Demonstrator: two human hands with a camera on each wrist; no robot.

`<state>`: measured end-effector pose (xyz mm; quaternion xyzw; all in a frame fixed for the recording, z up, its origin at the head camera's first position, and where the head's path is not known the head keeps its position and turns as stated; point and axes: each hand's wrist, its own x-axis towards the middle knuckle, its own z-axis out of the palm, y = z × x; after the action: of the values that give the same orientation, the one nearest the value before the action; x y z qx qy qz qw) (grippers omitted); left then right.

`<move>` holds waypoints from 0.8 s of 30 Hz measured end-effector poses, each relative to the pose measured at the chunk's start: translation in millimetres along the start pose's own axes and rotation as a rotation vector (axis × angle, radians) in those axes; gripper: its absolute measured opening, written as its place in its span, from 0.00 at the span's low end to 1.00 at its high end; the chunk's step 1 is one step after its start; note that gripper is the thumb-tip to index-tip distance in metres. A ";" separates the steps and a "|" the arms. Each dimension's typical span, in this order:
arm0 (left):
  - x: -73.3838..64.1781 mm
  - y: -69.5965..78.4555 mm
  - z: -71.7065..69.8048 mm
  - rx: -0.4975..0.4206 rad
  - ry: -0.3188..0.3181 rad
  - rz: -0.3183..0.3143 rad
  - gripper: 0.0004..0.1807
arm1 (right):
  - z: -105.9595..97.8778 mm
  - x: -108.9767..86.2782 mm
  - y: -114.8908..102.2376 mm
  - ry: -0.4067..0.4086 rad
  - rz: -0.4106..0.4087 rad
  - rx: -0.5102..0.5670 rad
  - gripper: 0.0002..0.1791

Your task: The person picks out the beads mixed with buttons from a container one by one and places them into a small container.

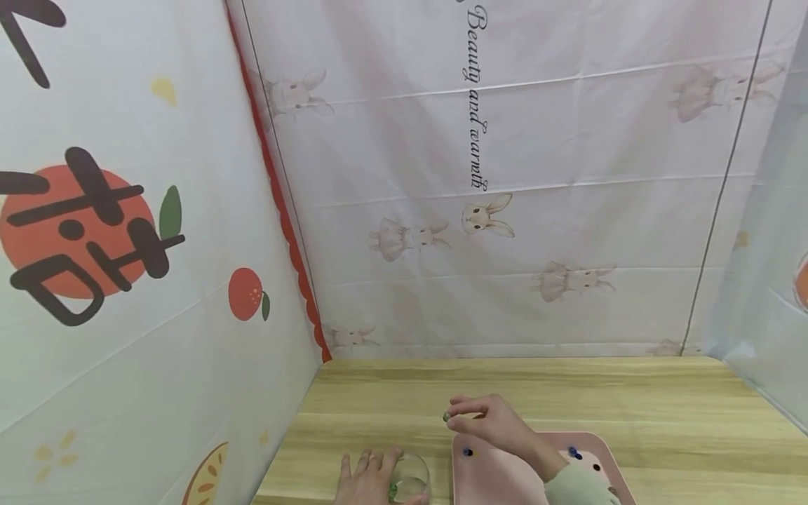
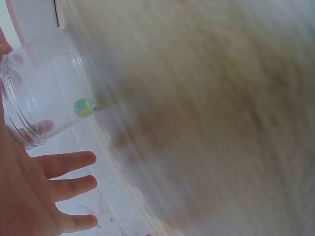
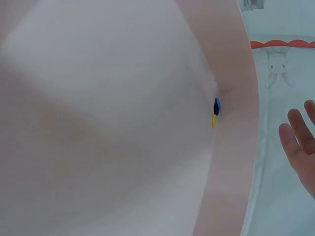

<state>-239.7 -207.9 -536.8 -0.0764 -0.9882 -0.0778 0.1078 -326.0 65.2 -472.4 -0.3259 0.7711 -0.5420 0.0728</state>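
Observation:
My left hand (image 1: pixel 367 482) holds a clear jar (image 1: pixel 416 468) near its threaded mouth, which shows in the left wrist view. Thumb and index finger are at the rim while the other three fingers stretch out beside it. Inside the jar, at its bottom, lies a green marble (image 2: pixel 83 107). Over the far left corner of a pink tray (image 1: pixel 499 484), my right hand (image 1: pixel 489 421) pinches another greenish marble (image 1: pixel 446 416) between thumb and fingertips. Only part of the right hand shows in the right wrist view, and its marble is out of sight there.
In the tray's far left corner sit small blue, black and yellow pieces (image 3: pixel 216 108). Blue pieces (image 1: pixel 573 452) and a dark round one (image 1: pixel 596 467) lie at its right side. The wooden table (image 1: pixel 379 386) meets printed curtains at the back and sides.

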 end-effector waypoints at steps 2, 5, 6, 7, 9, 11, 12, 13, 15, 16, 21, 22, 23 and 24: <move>-0.4 0.0 0.5 0.001 0.005 -0.001 0.53 | 3.6 0.8 -0.4 -0.013 -0.006 0.007 0.13; -0.8 -0.1 0.2 0.005 0.019 0.009 0.52 | 9.6 2.2 -0.6 -0.017 -0.027 0.004 0.13; -0.7 -0.3 0.2 0.005 0.022 0.011 0.52 | 11.7 2.6 -0.8 -0.015 -0.029 0.003 0.13; -0.8 -0.3 0.2 0.006 0.023 0.013 0.51 | 13.9 3.1 -0.8 -0.015 -0.029 0.006 0.12; -1.1 -0.2 -0.1 0.006 0.023 0.015 0.51 | 18.4 4.1 -1.0 -0.014 -0.026 0.011 0.12; -1.6 0.4 -0.1 0.003 0.022 0.010 0.51 | 22.4 5.4 -1.4 -0.024 -0.025 0.012 0.12; -2.1 0.7 -0.1 0.006 0.024 0.010 0.51 | 24.4 6.0 -1.9 -0.027 -0.020 0.013 0.13; -2.9 1.2 -0.4 0.008 0.023 0.007 0.51 | 26.2 6.5 -2.8 -0.032 -0.014 0.018 0.13; -4.9 2.6 -1.1 0.004 0.019 0.001 0.51 | 29.9 7.2 -4.9 -0.045 0.001 0.031 0.13; -6.2 3.3 -1.6 0.000 0.018 -0.003 0.51 | 31.7 7.5 -5.6 -0.047 0.004 0.028 0.13; -11.6 5.5 -3.3 -0.012 0.026 -0.012 0.52 | 40.0 8.9 -8.3 -0.053 -0.020 0.004 0.11; -12.0 5.6 -3.8 -0.007 0.031 -0.011 0.53 | 41.5 9.3 -8.3 -0.058 -0.033 -0.003 0.11; -12.2 5.6 -3.8 -0.004 0.031 -0.010 0.53 | 43.2 9.7 -8.3 -0.065 -0.041 -0.005 0.12; -12.2 5.5 -3.5 -0.004 0.038 -0.009 0.52 | 44.9 10.0 -8.0 -0.070 -0.045 -0.004 0.12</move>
<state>-226.3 -204.8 -535.4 -0.0706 -0.9861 -0.0815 0.1262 -309.5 22.4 -481.0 -0.3622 0.7617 -0.5302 0.0870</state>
